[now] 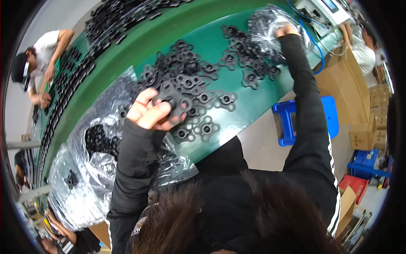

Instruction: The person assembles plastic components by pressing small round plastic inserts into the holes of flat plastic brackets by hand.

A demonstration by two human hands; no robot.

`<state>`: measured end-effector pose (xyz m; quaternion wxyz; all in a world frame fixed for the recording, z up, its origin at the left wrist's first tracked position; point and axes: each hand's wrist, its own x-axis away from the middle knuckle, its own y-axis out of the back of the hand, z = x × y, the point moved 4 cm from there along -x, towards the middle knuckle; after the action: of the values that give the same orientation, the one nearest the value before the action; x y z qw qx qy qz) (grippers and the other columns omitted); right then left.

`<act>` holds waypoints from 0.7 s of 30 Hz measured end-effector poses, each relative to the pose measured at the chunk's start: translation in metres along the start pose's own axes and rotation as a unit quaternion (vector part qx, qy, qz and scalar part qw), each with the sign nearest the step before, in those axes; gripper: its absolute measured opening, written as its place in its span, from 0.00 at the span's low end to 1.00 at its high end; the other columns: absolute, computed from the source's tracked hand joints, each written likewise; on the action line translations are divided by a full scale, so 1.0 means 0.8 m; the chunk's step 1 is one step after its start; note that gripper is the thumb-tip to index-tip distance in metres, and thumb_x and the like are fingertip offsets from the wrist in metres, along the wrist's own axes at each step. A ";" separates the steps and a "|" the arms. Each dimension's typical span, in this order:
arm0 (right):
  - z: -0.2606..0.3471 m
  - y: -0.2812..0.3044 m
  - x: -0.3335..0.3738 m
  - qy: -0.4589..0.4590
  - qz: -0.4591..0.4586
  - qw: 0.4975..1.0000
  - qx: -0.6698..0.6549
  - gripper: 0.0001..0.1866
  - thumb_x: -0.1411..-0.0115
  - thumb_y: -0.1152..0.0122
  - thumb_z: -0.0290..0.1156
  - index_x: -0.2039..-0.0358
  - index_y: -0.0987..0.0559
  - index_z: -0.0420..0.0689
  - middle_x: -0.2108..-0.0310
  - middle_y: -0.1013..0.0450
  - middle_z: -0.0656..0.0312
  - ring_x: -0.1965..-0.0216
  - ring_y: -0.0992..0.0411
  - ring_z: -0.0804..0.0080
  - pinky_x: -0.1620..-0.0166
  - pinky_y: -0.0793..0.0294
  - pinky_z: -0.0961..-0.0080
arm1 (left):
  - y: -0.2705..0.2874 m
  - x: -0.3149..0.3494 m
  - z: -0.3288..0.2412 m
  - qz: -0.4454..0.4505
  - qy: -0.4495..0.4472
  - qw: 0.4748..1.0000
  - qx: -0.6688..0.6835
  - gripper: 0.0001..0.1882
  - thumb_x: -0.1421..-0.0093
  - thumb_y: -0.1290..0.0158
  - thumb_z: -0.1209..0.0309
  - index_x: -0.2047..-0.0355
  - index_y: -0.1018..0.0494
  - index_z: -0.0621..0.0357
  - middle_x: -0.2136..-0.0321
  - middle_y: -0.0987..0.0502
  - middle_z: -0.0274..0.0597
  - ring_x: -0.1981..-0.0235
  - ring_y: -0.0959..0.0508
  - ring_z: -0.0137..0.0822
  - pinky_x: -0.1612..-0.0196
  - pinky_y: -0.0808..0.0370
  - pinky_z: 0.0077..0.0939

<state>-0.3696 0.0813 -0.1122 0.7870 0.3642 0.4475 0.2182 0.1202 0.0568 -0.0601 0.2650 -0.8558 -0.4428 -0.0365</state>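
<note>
My left hand (154,112) grips a black three-lobed plastic part (171,99), with a round hole in each lobe, above the green table. It may hold more than one; the stack overlaps too much to tell. Beneath and beyond it, a heap of the same black three-lobed parts (182,59) spreads over the tabletop. My right hand (287,30) reaches to the far right, with curled fingers at a crumpled clear plastic bag (264,31). What those fingers pinch is hidden. A smaller group of black parts (243,53) lies between the heap and that bag.
Large clear bags (91,169) with black parts inside lie at left. A green conveyor belt (91,84) curves past the table, lined with parts; a co-worker (44,59) handles some there. At right are a white device (327,12), a blue stool (327,112) and cardboard boxes (342,80).
</note>
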 end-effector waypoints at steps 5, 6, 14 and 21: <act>0.157 0.108 0.078 -0.176 0.037 0.841 -0.511 0.12 0.43 0.50 0.33 0.65 0.27 0.37 0.81 0.29 0.59 0.86 0.35 0.79 0.85 0.37 0.87 | -0.007 0.009 0.002 -0.008 -0.082 0.996 -0.016 0.29 0.49 0.52 0.82 0.46 0.40 0.53 0.70 0.27 0.46 0.71 0.25 0.33 0.70 0.26 0.17; 0.199 0.115 0.104 -0.173 0.062 0.831 -0.526 0.12 0.42 0.49 0.33 0.63 0.27 0.37 0.81 0.28 0.59 0.86 0.35 0.79 0.86 0.37 0.87 | -0.013 0.011 0.000 -0.007 -0.108 0.994 -0.022 0.29 0.50 0.52 0.83 0.46 0.40 0.54 0.71 0.27 0.45 0.71 0.25 0.33 0.69 0.25 0.17; 0.358 0.127 0.221 -0.129 0.208 0.766 -0.595 0.11 0.49 0.44 0.19 0.63 0.23 0.39 0.78 0.28 0.62 0.83 0.35 0.83 0.80 0.35 0.89 | -0.045 0.025 0.002 -0.033 -0.125 0.992 -0.012 0.30 0.49 0.50 0.84 0.45 0.41 0.56 0.67 0.29 0.44 0.69 0.26 0.30 0.64 0.24 0.18; 0.365 0.127 0.222 -0.129 0.248 0.756 -0.592 0.11 0.50 0.43 0.20 0.63 0.23 0.37 0.77 0.27 0.63 0.82 0.36 0.82 0.79 0.36 0.90 | -0.044 0.039 0.000 -0.024 -0.009 0.994 0.110 0.28 0.49 0.50 0.84 0.46 0.40 0.58 0.61 0.29 0.48 0.66 0.25 0.30 0.63 0.24 0.16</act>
<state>-0.0296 0.1543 -0.0333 0.8140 -0.0517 0.0170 0.5783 0.1119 0.0967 -0.0361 0.3520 -0.8112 -0.4667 0.0140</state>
